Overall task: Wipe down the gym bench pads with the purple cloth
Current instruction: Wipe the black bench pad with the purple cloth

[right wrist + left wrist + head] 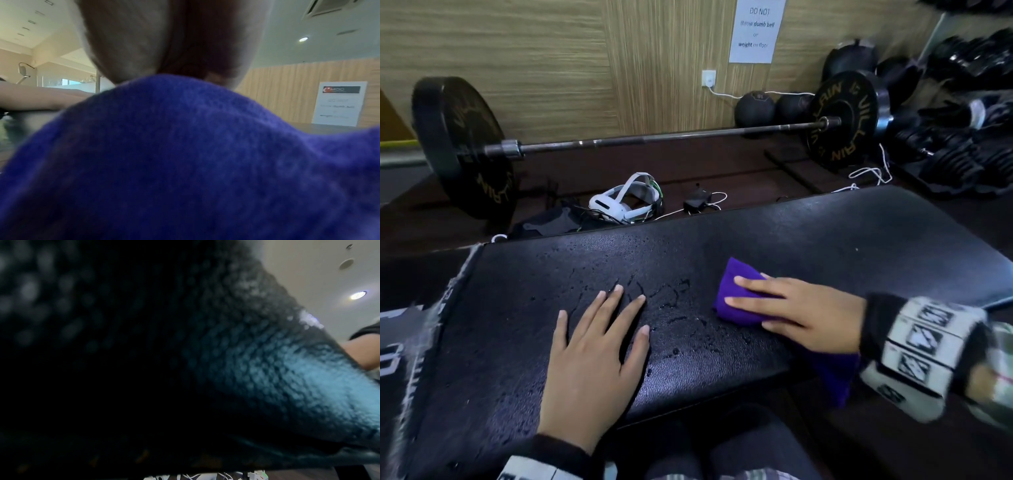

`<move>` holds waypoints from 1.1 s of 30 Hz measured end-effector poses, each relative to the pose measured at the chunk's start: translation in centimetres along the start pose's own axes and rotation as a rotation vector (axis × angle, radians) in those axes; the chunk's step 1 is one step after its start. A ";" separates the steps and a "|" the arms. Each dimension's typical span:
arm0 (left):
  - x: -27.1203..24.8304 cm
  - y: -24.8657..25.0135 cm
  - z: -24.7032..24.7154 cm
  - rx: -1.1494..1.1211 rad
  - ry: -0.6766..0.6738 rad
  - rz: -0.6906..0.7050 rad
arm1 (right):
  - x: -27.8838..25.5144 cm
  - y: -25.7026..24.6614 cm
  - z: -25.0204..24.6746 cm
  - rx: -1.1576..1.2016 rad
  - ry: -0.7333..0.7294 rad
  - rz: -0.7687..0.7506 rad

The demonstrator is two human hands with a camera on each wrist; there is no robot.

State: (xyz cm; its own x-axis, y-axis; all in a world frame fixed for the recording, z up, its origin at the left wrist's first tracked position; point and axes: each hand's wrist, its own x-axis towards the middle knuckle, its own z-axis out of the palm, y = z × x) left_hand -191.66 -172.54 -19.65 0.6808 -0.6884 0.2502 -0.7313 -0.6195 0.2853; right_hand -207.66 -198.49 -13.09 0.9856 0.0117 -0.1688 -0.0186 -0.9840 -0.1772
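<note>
A white paper sign (756,31) on the wood-grain wall reads "DO NOT throw dumb bell or weight on floor"; the right wrist view alone shows a dark logo strip at its top, too blurred to read. Below the sign lies one steel barbell (654,137) with two black plates in view, the right plate (842,118) lettered "VILLAIN" in gold. Nearer than the barbell, one white headset (625,200) lies on the floor.

Nearest of all is the black textured bench pad (722,240), its surface beaded with droplets. The left hand (594,359) rests flat on it, fingers straight and spread. To the right of that hand, the right hand (798,317) presses the folded purple cloth (736,301) to the pad, fingers straight and slightly apart. The left wrist view shows only the pad's grain close up.
</note>
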 end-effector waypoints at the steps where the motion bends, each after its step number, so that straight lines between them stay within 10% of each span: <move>1: 0.0 0.0 0.0 0.000 -0.001 -0.002 | -1.6 0.2 0.6 0.009 0.009 0.037; 13: 0.1 0.1 0.0 0.010 -0.006 -0.006 | -1.9 0.0 4.5 0.033 0.389 0.519; 24: 0.0 0.1 0.1 0.006 0.026 0.005 | -3.7 -5.6 9.0 -0.082 0.606 -0.065; 33: 0.1 0.1 0.1 0.007 0.009 0.000 | -2.8 -0.4 6.5 0.014 0.596 0.471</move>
State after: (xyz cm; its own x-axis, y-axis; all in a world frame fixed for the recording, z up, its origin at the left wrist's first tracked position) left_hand -191.68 -172.72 -19.72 0.6809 -0.6851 0.2588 -0.7317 -0.6219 0.2791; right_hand -211.53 -196.93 -18.88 0.7970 -0.5110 0.3219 -0.4583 -0.8589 -0.2288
